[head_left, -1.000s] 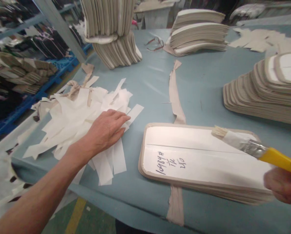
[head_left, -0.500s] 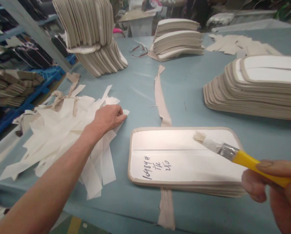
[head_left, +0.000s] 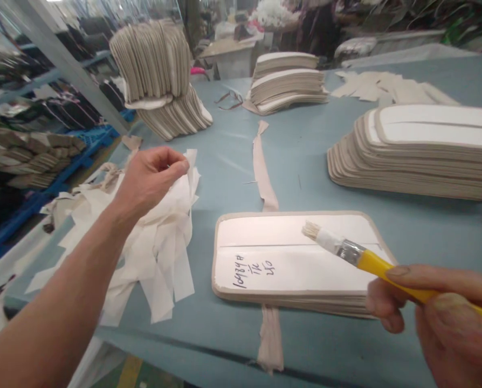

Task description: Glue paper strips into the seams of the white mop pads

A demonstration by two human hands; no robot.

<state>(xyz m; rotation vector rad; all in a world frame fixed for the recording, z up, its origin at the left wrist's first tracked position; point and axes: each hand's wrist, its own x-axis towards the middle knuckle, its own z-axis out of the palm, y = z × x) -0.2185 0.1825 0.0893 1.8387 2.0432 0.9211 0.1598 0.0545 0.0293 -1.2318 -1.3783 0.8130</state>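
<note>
My left hand (head_left: 146, 180) is raised above a heap of white paper strips (head_left: 152, 245) and pinches one white strip (head_left: 191, 164) between thumb and fingers. My right hand (head_left: 435, 318) at the lower right grips a yellow-handled brush (head_left: 370, 260); its pale bristles hover over the top white panel of a low stack of beige-edged panels (head_left: 289, 258). That panel has dark handwriting near its left end. A beige fabric strip (head_left: 263, 172) runs under this stack, away from me across the blue-grey table (head_left: 305, 161).
A larger stack of panels (head_left: 419, 151) lies at the right, another stack (head_left: 287, 81) at the back, and a tall leaning bundle (head_left: 160, 75) at the back left. Beige offcuts (head_left: 386, 89) lie at the far right. Shelving and blue pallets (head_left: 34, 140) stand left of the table.
My left hand went from lying flat on the strip heap to pinching one strip and lifting it. The brush drifted left over the panel stack.
</note>
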